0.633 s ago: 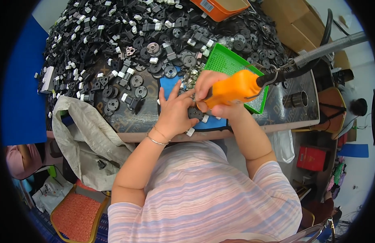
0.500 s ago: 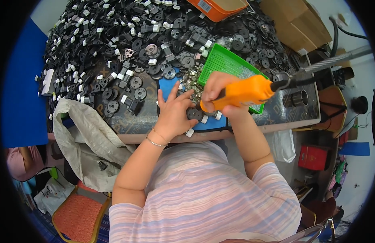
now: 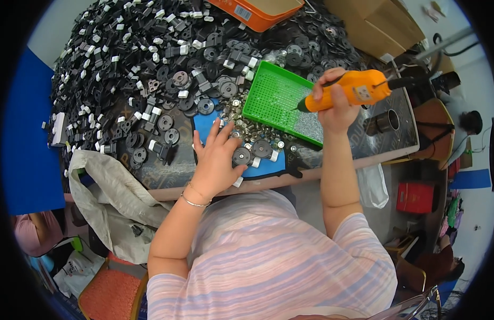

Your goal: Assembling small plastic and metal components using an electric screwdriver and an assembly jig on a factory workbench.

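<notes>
My right hand grips an orange electric screwdriver with a cable at its back end. Its dark tip points left, over the green perforated tray, where many small silvery screws lie. My left hand rests with fingers spread on the blue mat. Beside its fingers are black round discs with white-ended pieces attached. A heap of small shiny metal parts lies between the left hand and the tray. The left palm's underside is hidden.
A large pile of black parts with white ends covers the table's far left. Black discs heap up behind the tray. An orange bin, a cardboard box and a metal cup stand around. A pale sack hangs at the front left edge.
My right hand has lifted the screwdriver off the discs on the mat and carried it right, over the tray. My left hand stays spread on the mat. The whole view has shifted slightly.
</notes>
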The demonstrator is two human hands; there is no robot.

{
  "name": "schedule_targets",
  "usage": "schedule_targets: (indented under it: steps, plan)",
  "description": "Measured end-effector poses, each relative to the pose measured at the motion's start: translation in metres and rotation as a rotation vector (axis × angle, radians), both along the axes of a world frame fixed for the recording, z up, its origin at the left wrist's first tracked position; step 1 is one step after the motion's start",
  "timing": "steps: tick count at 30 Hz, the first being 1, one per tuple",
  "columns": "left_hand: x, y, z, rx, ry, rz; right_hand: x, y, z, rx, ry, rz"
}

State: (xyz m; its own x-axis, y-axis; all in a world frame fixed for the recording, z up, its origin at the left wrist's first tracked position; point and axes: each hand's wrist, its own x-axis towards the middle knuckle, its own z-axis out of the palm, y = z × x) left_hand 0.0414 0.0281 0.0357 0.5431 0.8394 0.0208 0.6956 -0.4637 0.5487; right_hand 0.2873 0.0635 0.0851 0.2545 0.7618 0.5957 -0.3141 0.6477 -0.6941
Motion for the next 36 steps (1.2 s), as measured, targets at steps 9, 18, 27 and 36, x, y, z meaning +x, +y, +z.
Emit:
schedule_targets:
  steps: [9, 18, 27, 36]
  plan:
    - [0.022, 0.002, 0.004, 0.063, -0.038, -0.076, 0.001, 0.005, -0.019, -0.028, -0.083, -0.061]
    - [0.035, 0.006, -0.003, 0.117, -0.065, -0.035, 0.002, 0.008, -0.020, -0.041, -0.068, -0.046]
    - [0.036, 0.010, -0.007, 0.088, -0.067, -0.065, 0.003, 0.009, -0.018, -0.090, -0.081, -0.008]
    - [0.035, 0.012, -0.010, 0.060, -0.082, -0.051, -0.030, -0.025, 0.012, -0.042, -0.101, 0.268]
